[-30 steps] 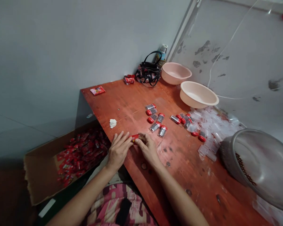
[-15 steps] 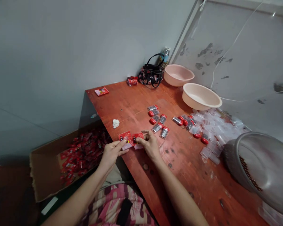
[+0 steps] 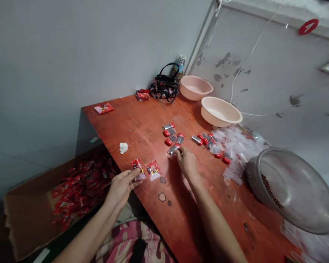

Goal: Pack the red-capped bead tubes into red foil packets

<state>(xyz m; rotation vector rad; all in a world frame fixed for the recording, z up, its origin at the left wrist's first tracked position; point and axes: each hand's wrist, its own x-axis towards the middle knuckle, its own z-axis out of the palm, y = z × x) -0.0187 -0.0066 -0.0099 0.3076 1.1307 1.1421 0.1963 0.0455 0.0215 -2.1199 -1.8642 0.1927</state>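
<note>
My left hand (image 3: 121, 186) pinches a small red-and-clear packet (image 3: 137, 168) at the table's near left edge. A second such packet (image 3: 153, 170) lies flat on the table just to its right. My right hand (image 3: 186, 162) reaches forward with curled fingers onto a small clear vial with a red cap (image 3: 174, 148), at the near end of a cluster of similar vials (image 3: 172, 135). Whether the vial is lifted I cannot tell.
Red-brown wooden table (image 3: 142, 120). More vials (image 3: 205, 140) and a heap of clear bags (image 3: 238, 146) lie right. Two pink basins (image 3: 220, 111), a black handbag (image 3: 164, 87), a metal colander (image 3: 293, 188). A cardboard box of red packets (image 3: 71, 190) sits left below. White scrap (image 3: 123, 147).
The two hands have parted. My left hand drew one packet left; the other packet now lies released on the table. My right hand moved forward to the red-capped vials.
</note>
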